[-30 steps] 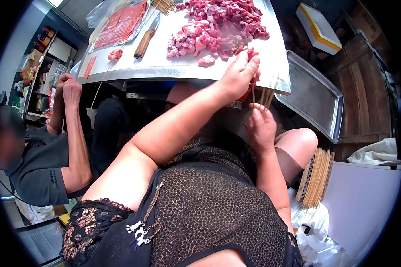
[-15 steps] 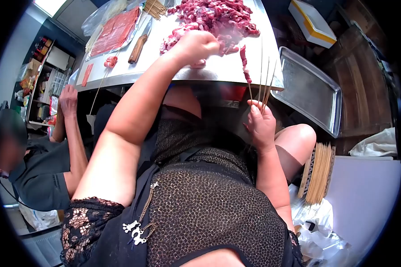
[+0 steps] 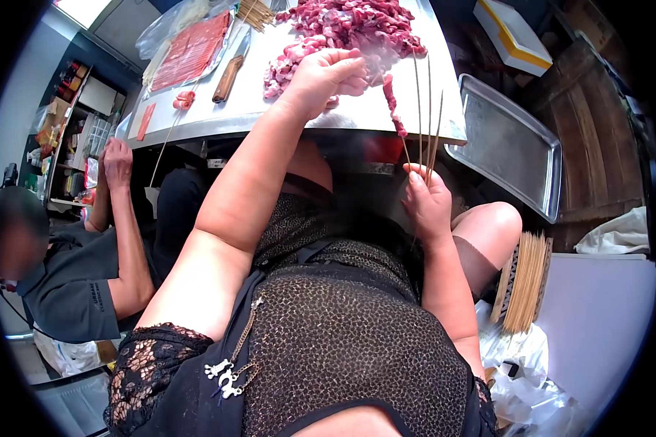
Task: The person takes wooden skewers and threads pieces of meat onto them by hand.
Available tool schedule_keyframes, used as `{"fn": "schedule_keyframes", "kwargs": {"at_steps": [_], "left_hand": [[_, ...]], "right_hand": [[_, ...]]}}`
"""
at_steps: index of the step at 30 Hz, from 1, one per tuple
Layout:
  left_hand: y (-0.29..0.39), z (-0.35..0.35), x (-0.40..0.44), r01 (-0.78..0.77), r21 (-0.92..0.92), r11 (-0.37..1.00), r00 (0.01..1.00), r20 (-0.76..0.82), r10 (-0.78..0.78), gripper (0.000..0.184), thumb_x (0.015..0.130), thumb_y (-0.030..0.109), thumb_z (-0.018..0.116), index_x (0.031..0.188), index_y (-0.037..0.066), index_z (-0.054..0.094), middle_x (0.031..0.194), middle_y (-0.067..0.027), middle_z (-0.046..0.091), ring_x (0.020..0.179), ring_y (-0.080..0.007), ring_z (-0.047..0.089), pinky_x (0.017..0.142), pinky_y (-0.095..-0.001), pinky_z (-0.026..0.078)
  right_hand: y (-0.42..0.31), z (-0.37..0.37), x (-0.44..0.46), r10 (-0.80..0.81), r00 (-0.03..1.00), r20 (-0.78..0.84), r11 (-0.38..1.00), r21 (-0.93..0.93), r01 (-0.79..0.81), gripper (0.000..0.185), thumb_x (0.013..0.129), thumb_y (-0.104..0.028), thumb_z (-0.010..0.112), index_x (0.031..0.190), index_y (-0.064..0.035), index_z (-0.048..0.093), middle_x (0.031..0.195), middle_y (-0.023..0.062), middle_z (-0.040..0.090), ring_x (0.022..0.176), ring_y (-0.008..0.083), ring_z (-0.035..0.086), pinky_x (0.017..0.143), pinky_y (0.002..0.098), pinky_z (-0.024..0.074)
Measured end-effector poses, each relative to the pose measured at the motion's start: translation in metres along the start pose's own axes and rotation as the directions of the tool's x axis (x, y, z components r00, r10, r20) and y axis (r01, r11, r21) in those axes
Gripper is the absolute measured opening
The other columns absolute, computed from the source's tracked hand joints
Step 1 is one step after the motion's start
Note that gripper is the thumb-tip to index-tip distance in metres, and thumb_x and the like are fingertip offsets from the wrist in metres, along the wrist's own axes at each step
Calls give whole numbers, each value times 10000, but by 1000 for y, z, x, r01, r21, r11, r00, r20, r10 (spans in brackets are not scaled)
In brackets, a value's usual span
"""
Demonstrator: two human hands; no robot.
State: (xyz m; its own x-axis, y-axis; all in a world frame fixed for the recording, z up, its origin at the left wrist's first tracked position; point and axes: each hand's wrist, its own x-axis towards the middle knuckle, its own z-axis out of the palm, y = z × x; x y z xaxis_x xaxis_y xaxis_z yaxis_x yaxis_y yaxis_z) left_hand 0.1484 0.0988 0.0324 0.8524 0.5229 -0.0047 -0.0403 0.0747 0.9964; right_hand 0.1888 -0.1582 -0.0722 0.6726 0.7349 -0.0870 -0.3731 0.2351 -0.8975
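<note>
My right hand (image 3: 427,202) is closed around several thin wooden skewers (image 3: 431,131), which point up past the table edge. One of them carries a strip of threaded red meat (image 3: 392,105), tilted toward my other hand. My left hand (image 3: 333,79) hovers by the near side of a large pile of raw meat pieces (image 3: 353,29), its fingers curled together with the thumb on top. Whatever those fingers may hold is hidden. The pile lies on a white table (image 3: 270,120).
A wooden-handled knife (image 3: 229,79) and a bag of sliced meat (image 3: 191,54) lie on the table's left. A metal tray (image 3: 506,142) is at right, a box of skewers (image 3: 525,284) below it. Another person (image 3: 73,280) sits at left, hands near the table edge.
My left hand has turned and shifted slightly right, so its thumb and curled fingers now show. The meat-loaded skewer has swung a little left, apart from the bare skewers.
</note>
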Motion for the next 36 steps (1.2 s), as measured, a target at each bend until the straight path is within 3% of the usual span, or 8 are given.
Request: {"fn": "schedule_keyframes", "kwargs": {"at_steps": [4, 6, 9, 19, 25, 29, 31, 36], "left_hand": [[0, 4, 1, 78, 7, 997, 997, -29, -78, 224, 944, 191, 518, 1007, -9, 597, 917, -121, 658, 794, -196, 665, 723, -308, 572], [-2, 6, 2, 54, -260, 964, 998, -12, -60, 242, 965, 183, 467, 1066, -12, 569, 977, -163, 654, 878, -243, 664, 789, -344, 566], [-2, 4, 0, 80, -433, 898, 997, 46, -67, 266, 981, 182, 417, 1115, -14, 537, 1033, -203, 637, 937, -280, 652, 844, -380, 550], [2, 6, -3, 43, -389, 920, 997, 71, -16, 268, 983, 178, 402, 1103, -18, 540, 1079, -222, 619, 985, -298, 634, 870, -393, 536], [5, 13, -10, 103, -460, 882, 993, 97, -66, 253, 974, 158, 409, 1089, -17, 552, 1084, -216, 619, 1010, -295, 625, 892, -404, 519], [1, 22, -14, 84, -475, 876, 996, 33, -78, 249, 970, 154, 416, 1093, -14, 554, 1089, -207, 621, 1014, -298, 623, 907, -406, 506], [-3, 24, -14, 74, -486, 871, 997, 14, -77, 248, 969, 155, 419, 1094, -12, 554, 1088, -203, 623, 1014, -299, 623, 910, -407, 503], [-6, 29, -18, 79, -473, 878, 996, 71, -52, 245, 975, 166, 421, 1088, -5, 557, 1072, -188, 634, 1050, -304, 606, 902, -418, 497]], "right_hand": [[0, -1, 0, -9, 1000, 12, 1000, 5, 9, 188, 937, -115, 532, 1075, -4, 594, 659, -63, 473, 530, 14, 385, 475, 158, 296], [-2, 1, -1, 0, 1000, 14, 1000, -26, 0, 186, 936, -110, 532, 1074, -3, 596, 660, -63, 474, 531, 14, 387, 478, 158, 299], [2, 4, 0, 3, 1000, 28, 996, -87, -1, 187, 934, -111, 528, 1074, -2, 587, 641, -65, 461, 508, 14, 369, 461, 164, 294], [1, 4, 0, 20, 1000, 11, 996, -92, -19, 181, 933, -119, 527, 1067, -10, 578, 615, -66, 440, 480, 18, 348, 447, 171, 293], [2, 1, -1, 4, 1000, -15, 994, -107, -6, 185, 932, -135, 533, 1075, -28, 583, 598, -77, 435, 468, 16, 350, 438, 178, 311], [0, 4, -3, 4, 1000, -9, 997, -72, -5, 181, 931, -87, 533, 1075, 2, 597, 664, -70, 466, 529, 10, 375, 478, 156, 294], [2, 4, -2, -9, 1000, -5, 992, -129, 8, 194, 932, -145, 536, 1085, -36, 585, 601, -85, 432, 477, 10, 355, 442, 171, 315], [2, 4, -2, -10, 1000, -2, 996, -91, 10, 194, 932, -122, 536, 1083, -12, 588, 632, -75, 449, 504, 13, 366, 462, 164, 306]]}}
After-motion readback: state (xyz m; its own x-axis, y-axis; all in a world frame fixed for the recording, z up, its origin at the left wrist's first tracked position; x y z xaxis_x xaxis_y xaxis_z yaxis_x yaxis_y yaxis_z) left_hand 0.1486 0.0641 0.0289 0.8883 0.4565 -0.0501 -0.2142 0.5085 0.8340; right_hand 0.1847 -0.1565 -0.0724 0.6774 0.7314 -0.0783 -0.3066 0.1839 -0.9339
